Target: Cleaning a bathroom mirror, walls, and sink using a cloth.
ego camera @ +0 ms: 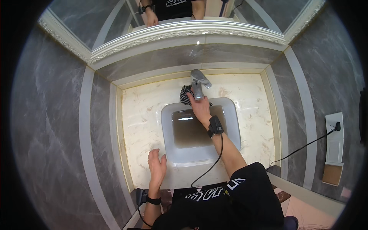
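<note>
My right hand (199,107) reaches over the basin to the chrome faucet (197,87), its fingers around the base of the spout. Bunched in that hand is a black-and-white striped cloth (185,95), which shows left of the faucet and in a small bit at its right; the spout hides part of my fingers. Murky brown water (192,129) stands in the white rectangular sink (188,155). Left of the sink's front corner, my left hand (157,165) is over the counter with slightly bent fingers and holds nothing. Whether it touches the counter cannot be told.
A cream marbled counter (141,120) surrounds the sink, with grey tiled walls on both sides. Behind the faucet hangs a mirror with an ornate white frame (187,31). A black cable (302,149) runs to a plug at a white wall outlet panel (334,138). Another cable (214,164) hangs from my right wrist device.
</note>
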The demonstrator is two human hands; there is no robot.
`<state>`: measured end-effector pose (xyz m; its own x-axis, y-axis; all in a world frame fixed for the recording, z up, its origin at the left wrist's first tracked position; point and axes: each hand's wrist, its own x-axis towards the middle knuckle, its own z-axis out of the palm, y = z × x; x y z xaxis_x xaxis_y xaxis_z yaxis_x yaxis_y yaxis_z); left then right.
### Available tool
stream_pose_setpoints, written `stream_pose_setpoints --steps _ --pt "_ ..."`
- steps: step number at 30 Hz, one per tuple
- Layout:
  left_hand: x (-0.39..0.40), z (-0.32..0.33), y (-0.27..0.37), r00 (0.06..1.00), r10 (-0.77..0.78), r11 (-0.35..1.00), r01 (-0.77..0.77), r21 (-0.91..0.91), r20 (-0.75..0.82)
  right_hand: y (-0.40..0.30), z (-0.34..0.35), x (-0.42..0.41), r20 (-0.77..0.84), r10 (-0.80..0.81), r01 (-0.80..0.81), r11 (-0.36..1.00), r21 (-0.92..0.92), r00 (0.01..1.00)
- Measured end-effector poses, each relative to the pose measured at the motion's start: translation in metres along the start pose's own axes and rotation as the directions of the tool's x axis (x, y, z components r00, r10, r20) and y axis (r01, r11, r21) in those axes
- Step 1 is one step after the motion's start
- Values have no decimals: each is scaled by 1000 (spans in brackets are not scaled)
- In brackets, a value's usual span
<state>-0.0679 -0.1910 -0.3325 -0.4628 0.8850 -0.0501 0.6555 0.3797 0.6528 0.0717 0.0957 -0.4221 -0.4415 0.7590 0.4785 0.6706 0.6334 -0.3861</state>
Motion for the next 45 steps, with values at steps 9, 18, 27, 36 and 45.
stream_pose_setpoints --steps 9,18,27,36,45 --pt "10 9 21 991 127 992 -127 1 35 97 -61 -2 -39 130 -135 930 -340 991" --pt "-4 25 12 992 79 997 -79 -2 102 132 -113 64 646 351 -734 375 566 678" --pt "-7 32 19 990 23 1000 -24 4 136 98 -57 43 -97 18 1 981 195 995" --pt "2 53 48 978 105 994 -105 -9 180 94 -19 60 18 22 -22 999 45 1000" --pt "11 59 74 972 195 981 -194 -25 132 227 -131 28 73 438 -371 827 -422 896"
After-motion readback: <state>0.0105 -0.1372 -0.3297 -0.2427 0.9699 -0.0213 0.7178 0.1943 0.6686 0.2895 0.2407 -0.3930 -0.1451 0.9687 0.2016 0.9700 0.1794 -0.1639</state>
